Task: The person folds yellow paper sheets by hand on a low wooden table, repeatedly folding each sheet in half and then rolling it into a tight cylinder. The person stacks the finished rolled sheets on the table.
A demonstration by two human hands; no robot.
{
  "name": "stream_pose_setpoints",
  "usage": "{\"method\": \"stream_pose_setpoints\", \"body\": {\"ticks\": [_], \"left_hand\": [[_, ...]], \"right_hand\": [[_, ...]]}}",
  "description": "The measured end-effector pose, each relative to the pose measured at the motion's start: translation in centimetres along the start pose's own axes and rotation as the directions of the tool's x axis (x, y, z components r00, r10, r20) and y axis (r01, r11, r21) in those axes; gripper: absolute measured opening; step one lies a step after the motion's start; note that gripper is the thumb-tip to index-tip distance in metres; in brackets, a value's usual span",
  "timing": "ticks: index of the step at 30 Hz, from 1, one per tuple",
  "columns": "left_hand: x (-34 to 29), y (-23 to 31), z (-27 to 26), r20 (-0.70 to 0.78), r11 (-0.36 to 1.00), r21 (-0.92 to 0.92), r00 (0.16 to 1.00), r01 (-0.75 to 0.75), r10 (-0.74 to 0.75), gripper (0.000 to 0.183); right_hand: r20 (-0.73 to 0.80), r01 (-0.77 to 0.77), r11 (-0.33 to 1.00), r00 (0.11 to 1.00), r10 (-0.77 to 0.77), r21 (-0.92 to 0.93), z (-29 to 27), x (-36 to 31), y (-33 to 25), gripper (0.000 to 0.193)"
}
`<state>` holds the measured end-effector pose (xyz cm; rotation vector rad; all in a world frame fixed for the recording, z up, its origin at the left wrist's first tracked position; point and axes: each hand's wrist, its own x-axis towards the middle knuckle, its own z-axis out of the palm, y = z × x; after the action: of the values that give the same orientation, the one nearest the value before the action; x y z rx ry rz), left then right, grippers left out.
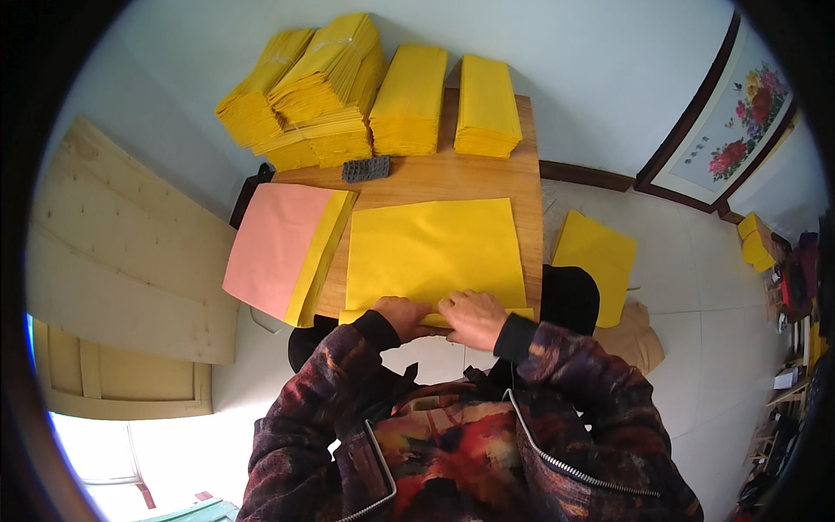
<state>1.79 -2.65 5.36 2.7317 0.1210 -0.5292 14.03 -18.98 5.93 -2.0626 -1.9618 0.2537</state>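
Observation:
A large yellow paper sheet [435, 248] lies flat on the wooden table in front of me. Its near edge is turned over into a narrow folded strip along the table's front. My left hand [403, 317] grips that strip with curled fingers, left of its middle. Close beside it, my right hand [474, 318] is bent over the same fold, its fingertips partly hidden. To the left rests a pink sheet [283, 244] with a yellow band along its right side, overhanging the table's left edge.
Bundled yellow paper stacks [326, 74] and two separate stacks [487, 104] stand at the back of the wooden table [426, 178]. A dark grey textured block [366, 169] sits before them. Another yellow sheet [596, 261] is at the right, below the table. A framed flower picture [731, 113] leans farther right.

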Motion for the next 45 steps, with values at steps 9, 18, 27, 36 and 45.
{"method": "stream_pose_setpoints", "body": {"ticks": [9, 18, 27, 36, 45], "left_hand": [[0.0, 0.1, -1.9, 0.014, 0.987, 0.15, 0.998, -0.061, 0.06, 0.042], [0.7, -1.0, -1.2, 0.067, 0.995, -0.099, 0.998, 0.024, -0.017, 0.035], [0.2, -0.1, -0.5, -0.179, 0.992, 0.129, 0.984, 0.007, 0.016, 0.041], [1.2, -0.8, -1.5, -0.001, 0.983, 0.181, 1.0, 0.008, -0.008, 0.039], [1.6, -1.2, -2.2, 0.163, 0.989, -0.14, 0.987, 0.036, -0.013, 0.035]], "right_hand": [[0.393, -0.227, 0.938, 0.913, 0.112, 0.26, -0.4, 2.0, 1.2, 0.044], [0.075, -0.135, 0.989, 0.987, 0.139, -0.066, -0.1, 0.6, -0.2, 0.027], [0.506, -0.247, 0.878, 0.862, 0.006, 0.41, -2.4, 2.6, 2.7, 0.036], [0.369, -0.198, 0.97, 0.92, 0.134, 0.142, -1.1, 2.5, 1.9, 0.039], [0.207, -0.165, 0.979, 0.96, 0.187, -0.122, -0.9, 1.3, 0.7, 0.047]]}}
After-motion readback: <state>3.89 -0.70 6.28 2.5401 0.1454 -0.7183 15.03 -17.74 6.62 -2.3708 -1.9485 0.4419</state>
